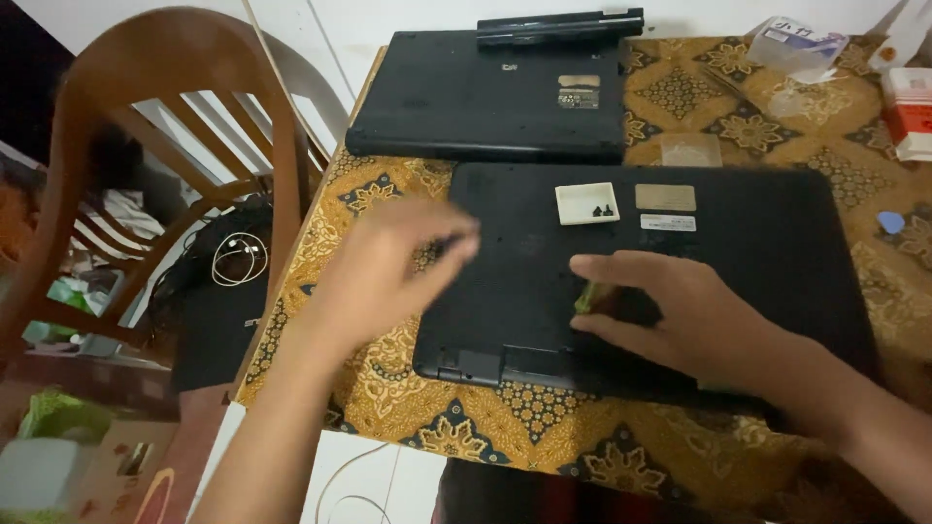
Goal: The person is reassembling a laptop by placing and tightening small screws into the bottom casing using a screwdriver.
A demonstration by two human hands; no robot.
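On your counter (680,446), the near laptop (757,262) carries a small tray (586,203); another laptop (485,97) lies behind it, a chair (184,116) left.

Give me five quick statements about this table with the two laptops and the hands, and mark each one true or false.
1. Two black laptops lie on the patterned tablecloth, the far laptop behind the near laptop. True.
2. The small white tray sits on the far laptop. False: it rests on the near one and holds a few small dark bits.
3. The right hand rests on the near laptop with something green at its fingers. True.
4. The left hand grips the wooden chair. False: it is over the near laptop's left edge, blurred.
5. The long black battery lies at the table's near edge. False: it lies at the far laptop's back edge.
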